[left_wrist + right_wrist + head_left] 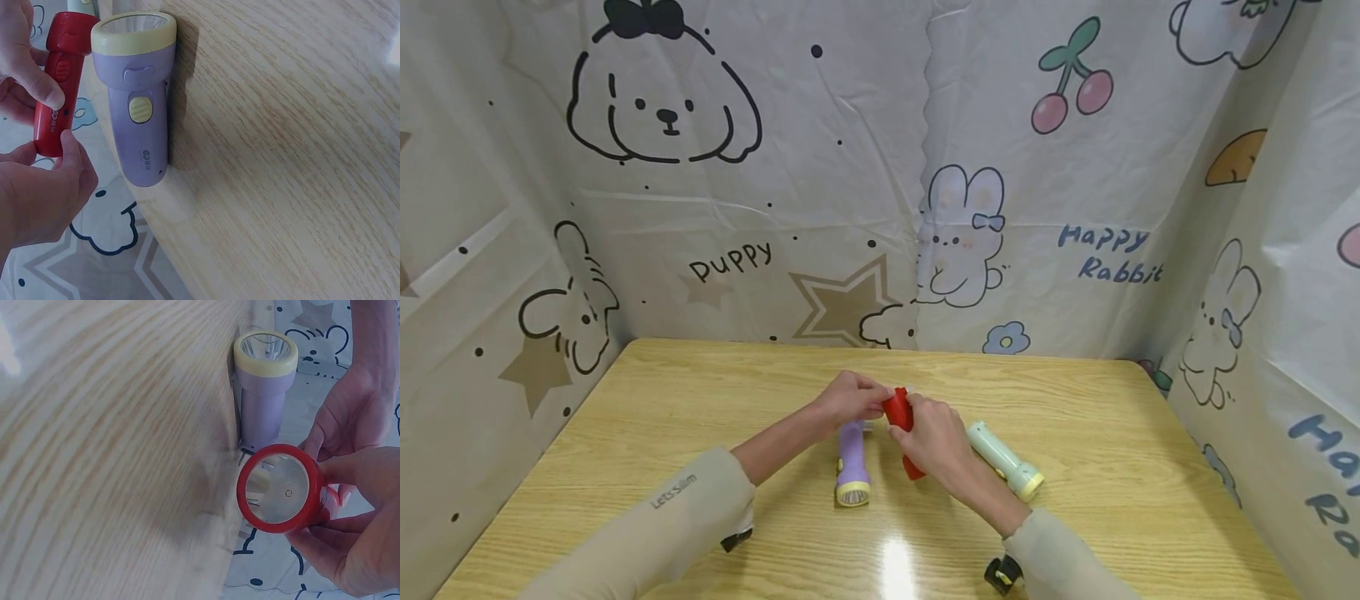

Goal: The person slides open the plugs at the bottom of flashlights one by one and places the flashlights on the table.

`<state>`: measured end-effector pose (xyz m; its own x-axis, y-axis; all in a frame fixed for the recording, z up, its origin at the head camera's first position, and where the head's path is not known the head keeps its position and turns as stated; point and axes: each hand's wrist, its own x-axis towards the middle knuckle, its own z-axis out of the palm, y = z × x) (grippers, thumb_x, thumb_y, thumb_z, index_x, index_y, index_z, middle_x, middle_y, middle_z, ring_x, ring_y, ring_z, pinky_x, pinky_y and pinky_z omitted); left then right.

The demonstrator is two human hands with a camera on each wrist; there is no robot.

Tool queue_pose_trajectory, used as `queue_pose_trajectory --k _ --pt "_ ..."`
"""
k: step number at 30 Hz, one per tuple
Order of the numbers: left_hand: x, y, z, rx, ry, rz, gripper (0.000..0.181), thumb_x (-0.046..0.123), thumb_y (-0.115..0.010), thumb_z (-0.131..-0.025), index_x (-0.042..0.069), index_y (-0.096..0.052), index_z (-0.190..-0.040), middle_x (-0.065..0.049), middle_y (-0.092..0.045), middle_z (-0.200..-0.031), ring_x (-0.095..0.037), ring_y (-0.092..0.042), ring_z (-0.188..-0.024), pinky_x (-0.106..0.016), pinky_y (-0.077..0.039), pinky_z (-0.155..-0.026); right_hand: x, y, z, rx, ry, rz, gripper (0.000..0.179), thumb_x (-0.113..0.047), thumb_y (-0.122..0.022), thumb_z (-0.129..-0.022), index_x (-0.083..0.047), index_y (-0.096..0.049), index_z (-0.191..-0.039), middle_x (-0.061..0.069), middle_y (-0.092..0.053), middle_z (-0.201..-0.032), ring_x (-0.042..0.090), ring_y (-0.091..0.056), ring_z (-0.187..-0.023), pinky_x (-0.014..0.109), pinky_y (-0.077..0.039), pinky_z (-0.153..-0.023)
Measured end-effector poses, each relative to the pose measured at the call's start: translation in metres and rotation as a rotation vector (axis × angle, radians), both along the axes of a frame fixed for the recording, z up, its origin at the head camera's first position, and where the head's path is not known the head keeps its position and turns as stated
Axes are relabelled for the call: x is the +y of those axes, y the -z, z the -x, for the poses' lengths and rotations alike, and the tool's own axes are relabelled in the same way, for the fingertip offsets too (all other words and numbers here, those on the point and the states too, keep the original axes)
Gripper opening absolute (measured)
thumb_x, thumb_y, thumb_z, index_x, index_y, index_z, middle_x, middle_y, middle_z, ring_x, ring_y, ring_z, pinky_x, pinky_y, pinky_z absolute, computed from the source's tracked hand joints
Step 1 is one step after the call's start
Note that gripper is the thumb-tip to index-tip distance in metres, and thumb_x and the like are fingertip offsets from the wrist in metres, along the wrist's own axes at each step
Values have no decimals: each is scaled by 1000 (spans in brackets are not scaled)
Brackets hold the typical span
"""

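Note:
Both hands hold a red flashlight (898, 410) above the table. At its tail end, the thumb and fingertips of my left hand (852, 398) pinch the body. My right hand (934, 435) grips the barrel from the other side, its thumb lying along the body below the switch in the left wrist view. The red-rimmed lens (278, 489) faces the right wrist camera. A purple flashlight (140, 125) with a cream rim and cream switch lies just left of the red one, lens toward the person. To the right of my right hand lies a mint-green flashlight (1002, 456) with a yellow rim.
The wood-grain table (700, 383) carries all of this. A printed cloth (850, 167) with cartoon animals hangs behind the table and along both sides. Light glares off the tabletop near the front.

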<state>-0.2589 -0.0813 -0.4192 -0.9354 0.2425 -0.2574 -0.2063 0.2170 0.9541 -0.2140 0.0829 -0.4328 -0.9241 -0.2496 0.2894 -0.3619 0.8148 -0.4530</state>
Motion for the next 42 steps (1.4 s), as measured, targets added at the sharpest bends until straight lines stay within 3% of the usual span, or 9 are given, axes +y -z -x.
queue_pose_trajectory --k 19,33,42 --pt "8 9 1 16 26 23 27 8 -62 -99 -14 -67 -114 -22 -69 -107 -32 -68 -101 -38 -56 -89 1 5 -1 -101 16 -5 32 -16 -80 -84 4 -60 -100 7 -59 -76 13 -56 -56 20 -51 -47" --pt "15 11 3 9 1 105 22 8 -64 -98 -10 -71 -109 -14 -71 -96 -21 -69 -88 -37 -58 -86 3 11 0 -115 20 1 30 -16 -80 -84 3 -59 -94 5 -57 -71 12 -55 -53 20 -50 -44" --pt "16 10 2 15 35 111 22 8 -64 -97 -10 -71 -106 -13 -71 -93 -16 -67 -81 -37 -58 -87 6 14 2 -143 15 25 29 -15 -79 -84 4 -59 -94 5 -57 -71 13 -56 -53 21 -51 -45"
